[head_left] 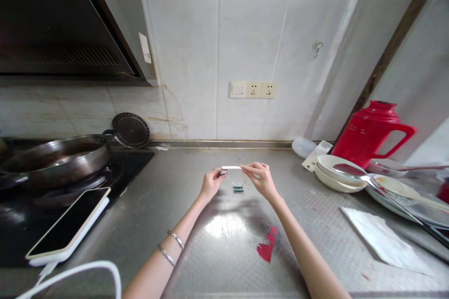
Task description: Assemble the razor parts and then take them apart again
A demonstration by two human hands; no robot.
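A slim white object (230, 167) spans the gap between my two hands above the metal counter (196, 261). The fingers of my left hand (211, 184) are closed at its left end, with a small dark piece also at the fingertips. My right hand (260, 179) pinches its right end. Just beyond and between the hands, small green and dark strips (238, 189) lie on the counter, seemingly in clear wrapping. Nearer to me, a torn red scrap (267, 245) rests by my right forearm.
A pan (58, 161) sits on the stove at left, with a phone (70, 224) and white cable in front. At right stand a red thermos (372, 133), stacked bowls (339, 173), plates with utensils, and a white napkin (386, 240). Sockets (261, 89) are on the wall.
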